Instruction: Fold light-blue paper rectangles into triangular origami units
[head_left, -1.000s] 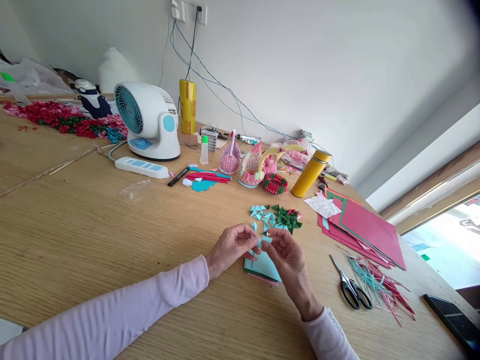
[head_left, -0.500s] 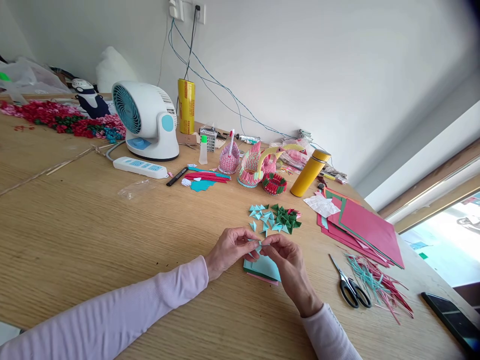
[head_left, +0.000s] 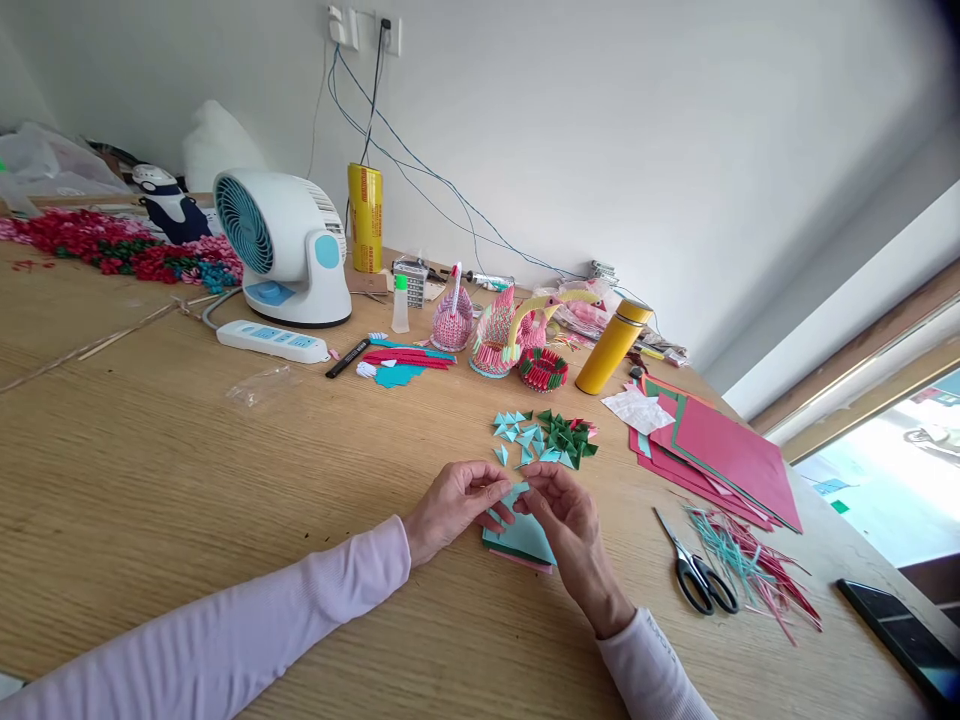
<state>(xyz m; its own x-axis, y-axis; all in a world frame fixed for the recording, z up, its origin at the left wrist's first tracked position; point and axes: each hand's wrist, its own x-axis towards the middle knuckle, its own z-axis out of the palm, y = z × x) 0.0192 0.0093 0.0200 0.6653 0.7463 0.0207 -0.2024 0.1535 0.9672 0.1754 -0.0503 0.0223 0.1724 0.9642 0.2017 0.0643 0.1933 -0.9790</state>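
A small light-blue paper piece [head_left: 516,492], partly folded, is pinched between my two hands. My left hand [head_left: 459,505] grips its left side with thumb and fingers closed. On its right side, the thumb and fingertips of my right hand [head_left: 568,520] hold it. Beneath my hands lies a stack of paper slips [head_left: 517,545], light blue on top with green and pink edges below. Just beyond my fingers, light-blue folded paper triangles [head_left: 531,440] lie beside a heap of dark-green ones [head_left: 568,437].
Scissors [head_left: 699,570] and paper strips [head_left: 757,565] lie to the right, near a phone [head_left: 896,635]. Coloured sheets [head_left: 739,455] are behind them. Farther back stand a yellow flask [head_left: 613,347], folded-paper swans [head_left: 495,335], a red-green paper ring [head_left: 543,370], a fan [head_left: 285,245] and a power strip [head_left: 271,341].
The view has shifted slightly. My fingers have changed position a little around the light-blue paper piece, which stays between both hands.
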